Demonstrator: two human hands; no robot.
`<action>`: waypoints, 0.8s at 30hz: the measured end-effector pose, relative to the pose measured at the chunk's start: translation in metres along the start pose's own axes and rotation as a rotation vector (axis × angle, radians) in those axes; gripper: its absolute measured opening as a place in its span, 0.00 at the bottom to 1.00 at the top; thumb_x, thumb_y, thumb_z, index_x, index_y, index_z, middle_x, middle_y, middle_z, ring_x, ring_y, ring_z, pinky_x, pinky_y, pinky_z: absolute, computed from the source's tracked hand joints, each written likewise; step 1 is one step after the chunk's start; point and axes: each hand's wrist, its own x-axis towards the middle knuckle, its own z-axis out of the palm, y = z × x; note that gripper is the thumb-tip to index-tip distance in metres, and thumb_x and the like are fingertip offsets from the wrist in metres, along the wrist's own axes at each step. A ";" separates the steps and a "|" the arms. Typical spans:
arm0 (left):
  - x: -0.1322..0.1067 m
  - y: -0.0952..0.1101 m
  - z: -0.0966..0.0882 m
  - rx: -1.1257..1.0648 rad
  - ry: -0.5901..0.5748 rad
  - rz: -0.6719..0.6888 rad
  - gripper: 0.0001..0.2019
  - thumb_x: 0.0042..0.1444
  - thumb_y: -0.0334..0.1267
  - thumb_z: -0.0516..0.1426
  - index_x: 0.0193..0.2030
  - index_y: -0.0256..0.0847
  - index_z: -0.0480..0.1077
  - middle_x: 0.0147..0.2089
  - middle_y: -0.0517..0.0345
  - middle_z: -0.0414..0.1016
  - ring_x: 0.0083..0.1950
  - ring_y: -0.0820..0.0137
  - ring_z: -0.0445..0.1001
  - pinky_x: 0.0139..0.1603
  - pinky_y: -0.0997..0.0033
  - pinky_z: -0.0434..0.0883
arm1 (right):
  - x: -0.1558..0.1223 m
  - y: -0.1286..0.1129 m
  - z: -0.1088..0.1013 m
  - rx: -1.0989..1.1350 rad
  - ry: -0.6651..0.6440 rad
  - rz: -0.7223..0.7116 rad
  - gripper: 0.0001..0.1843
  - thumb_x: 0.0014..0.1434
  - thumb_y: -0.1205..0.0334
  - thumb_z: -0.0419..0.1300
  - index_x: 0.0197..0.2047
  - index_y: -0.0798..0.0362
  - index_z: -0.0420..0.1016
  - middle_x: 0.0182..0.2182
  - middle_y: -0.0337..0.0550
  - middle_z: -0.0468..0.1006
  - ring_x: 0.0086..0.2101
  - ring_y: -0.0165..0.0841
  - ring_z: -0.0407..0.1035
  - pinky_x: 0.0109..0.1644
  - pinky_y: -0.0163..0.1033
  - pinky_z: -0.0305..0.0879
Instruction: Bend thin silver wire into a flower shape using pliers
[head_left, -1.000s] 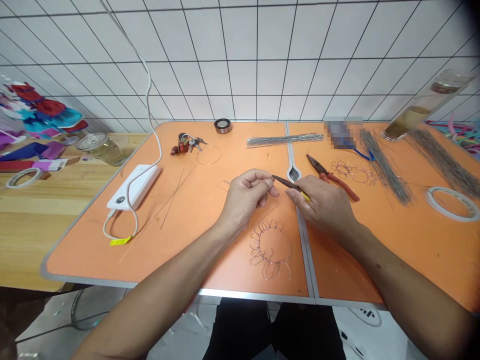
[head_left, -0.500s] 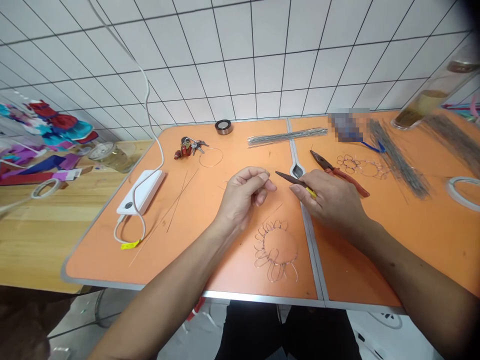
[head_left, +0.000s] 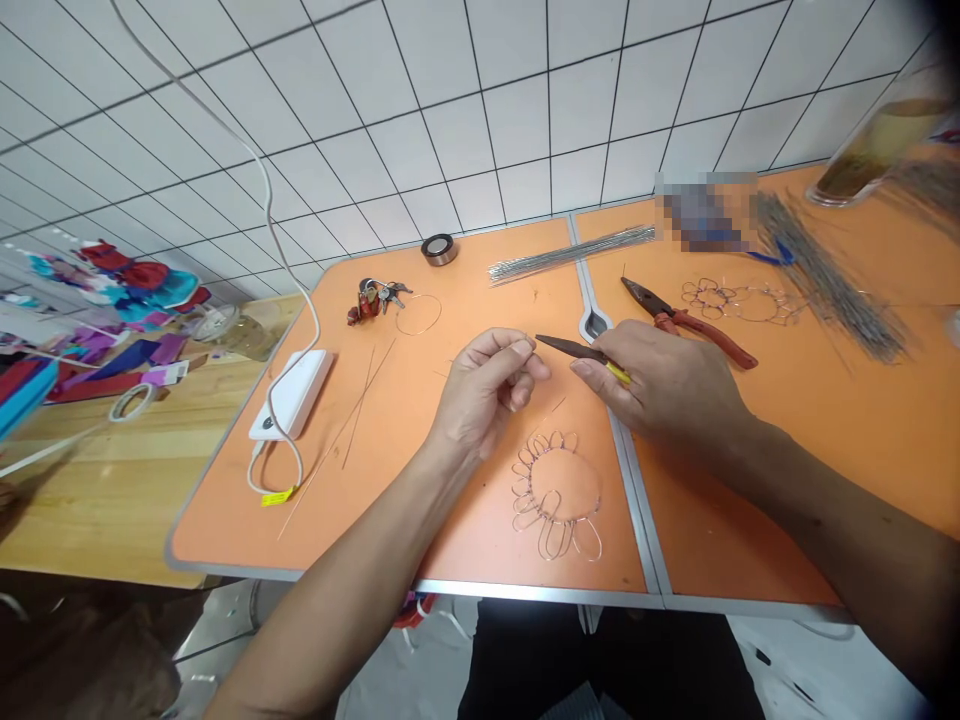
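My left hand point(head_left: 487, 392) hovers over the orange table point(head_left: 420, 480) with thumb and fingers pinched together; a thin wire may lie in the pinch but I cannot make it out. My right hand point(head_left: 667, 385) grips yellow-handled needle-nose pliers point(head_left: 577, 350), whose dark tips point left toward the left fingertips. A wire flower shape point(head_left: 556, 494) lies flat on the table just below both hands.
Red-handled pliers point(head_left: 686, 322) and more wire flowers point(head_left: 739, 300) lie to the right. Bundles of straight wire point(head_left: 570, 258) sit at the back, keys point(head_left: 373, 297), a tape roll point(head_left: 439, 249) and a white power bank point(head_left: 294, 393) with cable to the left. A jar point(head_left: 870, 150) stands far right.
The view has swung right and tilted, so everything has shifted in the frame. Both hands keep their pose, with the plier tips staying close to the left fingertips.
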 end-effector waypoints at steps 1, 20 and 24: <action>0.000 0.000 0.000 0.012 -0.006 0.007 0.13 0.56 0.43 0.72 0.36 0.40 0.74 0.28 0.62 0.79 0.20 0.80 0.64 0.23 0.77 0.59 | 0.000 0.000 0.000 0.006 -0.005 0.000 0.31 0.80 0.38 0.46 0.35 0.49 0.76 0.32 0.46 0.80 0.31 0.38 0.70 0.38 0.45 0.55; -0.003 0.000 0.002 0.087 -0.022 0.088 0.09 0.58 0.40 0.70 0.36 0.40 0.76 0.28 0.59 0.81 0.21 0.78 0.64 0.24 0.75 0.61 | -0.001 0.000 0.000 0.015 -0.030 -0.012 0.27 0.79 0.41 0.51 0.34 0.50 0.75 0.33 0.46 0.82 0.31 0.36 0.70 0.34 0.44 0.49; -0.002 -0.001 0.001 0.083 -0.027 0.095 0.09 0.58 0.40 0.70 0.36 0.40 0.77 0.28 0.59 0.82 0.21 0.78 0.64 0.24 0.76 0.60 | 0.000 -0.001 -0.002 -0.007 -0.059 0.005 0.27 0.79 0.42 0.51 0.34 0.51 0.74 0.33 0.45 0.81 0.31 0.35 0.70 0.34 0.43 0.48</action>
